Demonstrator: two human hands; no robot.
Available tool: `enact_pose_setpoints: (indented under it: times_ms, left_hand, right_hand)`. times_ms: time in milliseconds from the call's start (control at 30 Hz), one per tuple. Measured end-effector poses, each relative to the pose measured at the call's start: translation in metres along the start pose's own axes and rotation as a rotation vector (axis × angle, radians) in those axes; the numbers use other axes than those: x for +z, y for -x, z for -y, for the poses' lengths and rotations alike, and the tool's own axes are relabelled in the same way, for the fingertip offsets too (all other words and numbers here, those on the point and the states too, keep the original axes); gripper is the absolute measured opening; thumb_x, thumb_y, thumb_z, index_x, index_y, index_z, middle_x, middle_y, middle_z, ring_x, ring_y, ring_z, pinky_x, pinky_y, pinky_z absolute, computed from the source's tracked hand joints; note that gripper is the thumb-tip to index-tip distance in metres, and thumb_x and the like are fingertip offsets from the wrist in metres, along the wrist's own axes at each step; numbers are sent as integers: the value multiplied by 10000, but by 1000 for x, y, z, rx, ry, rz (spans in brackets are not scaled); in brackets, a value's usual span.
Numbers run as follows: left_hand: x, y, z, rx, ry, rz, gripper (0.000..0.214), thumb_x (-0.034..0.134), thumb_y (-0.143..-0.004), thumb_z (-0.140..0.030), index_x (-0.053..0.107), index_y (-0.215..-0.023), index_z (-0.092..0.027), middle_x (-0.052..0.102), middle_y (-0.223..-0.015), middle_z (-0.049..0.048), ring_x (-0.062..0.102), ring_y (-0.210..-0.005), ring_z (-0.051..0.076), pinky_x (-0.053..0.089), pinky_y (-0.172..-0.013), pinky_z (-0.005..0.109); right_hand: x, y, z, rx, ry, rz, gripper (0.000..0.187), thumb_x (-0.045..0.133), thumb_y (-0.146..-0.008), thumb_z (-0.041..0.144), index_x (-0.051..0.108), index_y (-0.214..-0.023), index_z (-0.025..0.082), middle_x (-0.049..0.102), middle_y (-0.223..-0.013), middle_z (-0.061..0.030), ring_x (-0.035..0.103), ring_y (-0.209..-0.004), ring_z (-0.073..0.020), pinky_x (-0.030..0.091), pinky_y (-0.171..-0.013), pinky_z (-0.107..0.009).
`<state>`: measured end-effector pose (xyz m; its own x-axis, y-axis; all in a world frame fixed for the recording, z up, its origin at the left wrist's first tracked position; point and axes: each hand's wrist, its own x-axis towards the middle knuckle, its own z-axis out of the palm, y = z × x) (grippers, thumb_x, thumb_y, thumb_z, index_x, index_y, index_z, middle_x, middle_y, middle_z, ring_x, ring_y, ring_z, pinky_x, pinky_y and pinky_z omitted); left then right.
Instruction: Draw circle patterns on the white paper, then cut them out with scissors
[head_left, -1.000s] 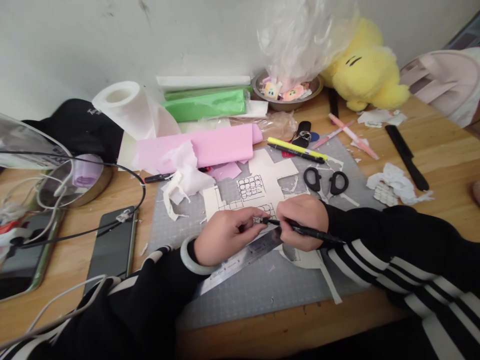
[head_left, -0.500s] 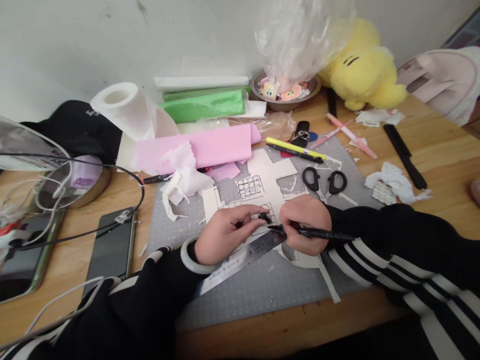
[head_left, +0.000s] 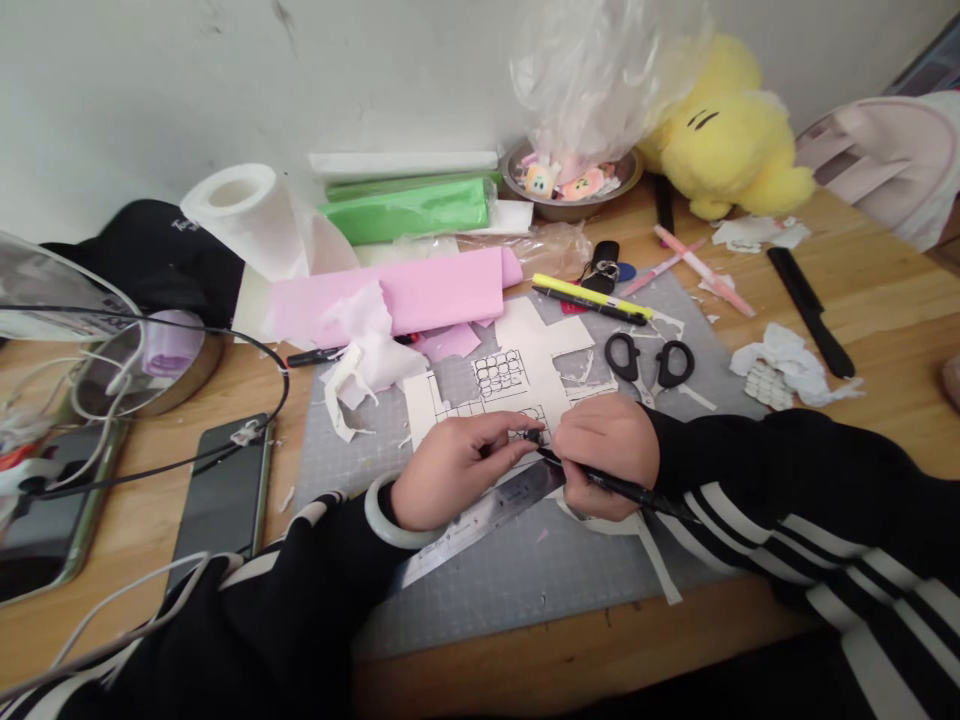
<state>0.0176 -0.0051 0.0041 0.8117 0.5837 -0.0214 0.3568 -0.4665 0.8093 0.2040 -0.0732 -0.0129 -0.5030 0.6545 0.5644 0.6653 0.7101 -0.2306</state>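
Note:
My right hand [head_left: 609, 452] grips a black pen [head_left: 628, 489], its tip pointing left toward my other hand. Between the thumb and fingertips of my left hand [head_left: 459, 466] is a small black piece [head_left: 532, 436], too small to name surely. The pen tip is at or very close to that piece; contact cannot be made out. Under both hands lies a white paper cutout [head_left: 538, 372] with drawn circles and lines, partly hidden. A metal ruler [head_left: 480, 520] lies slanted below my left hand, on the grey cutting mat [head_left: 480, 590].
Black-handled scissors [head_left: 651, 362] lie beyond my right hand. A yellow marker [head_left: 577, 292] sits farther back. Folded pink paper [head_left: 450, 290], crumpled tissue [head_left: 375, 335] and a tissue roll [head_left: 259, 225] are at back left. A phone [head_left: 225, 485] and cables lie left; a comb [head_left: 806, 310] lies right.
My right hand has shifted slightly left and up, bringing the pen tip closer to the small black piece. My left hand has barely moved and keeps its pinch.

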Motion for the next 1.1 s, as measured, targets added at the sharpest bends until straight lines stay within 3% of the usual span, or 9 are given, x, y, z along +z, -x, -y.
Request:
enact_pose_setpoints:
  times_ms: [233, 367, 600, 1100]
  left_hand:
    - [1, 0, -2, 0, -18, 21, 263, 505, -837, -308, 658, -1007, -177, 653, -665, 9, 497, -529, 99, 423, -550, 202]
    - [1, 1, -2, -7, -41, 10, 264, 509, -836, -306, 657, -1010, -175, 647, -636, 6, 490, -511, 95, 416, -538, 198]
    - [2, 2, 1, -10, -58, 14, 266, 507, -843, -312, 654, -1020, -179, 630, -623, -1, 447, -492, 84, 394, -524, 195]
    - [1, 1, -1, -18, -12, -2, 262, 518, -827, -303, 658, -998, -161, 607, -591, -4, 442, -492, 86, 383, -502, 192]
  right_hand:
    - [-8, -6, 3, 33, -5, 106, 110, 395, -616, 134, 325, -607, 219, 382, -487, 31, 345, -447, -119, 275, -455, -252]
    - [-12, -7, 2, 76, -22, 102, 150, 408, -620, 123, 296, -607, 222, 398, -488, 30, 340, -453, -119, 280, -463, -254]
    - [-12, -3, -5, 175, -60, -21, 145, 416, -627, 116, 322, -635, 226, 359, -488, 44, 318, -445, -119, 290, -470, -253]
    - [-11, -5, -5, 180, -71, 47, 100, 410, -641, 140, 356, -603, 215, 327, -488, 52, 284, -452, -105, 277, -470, -237]
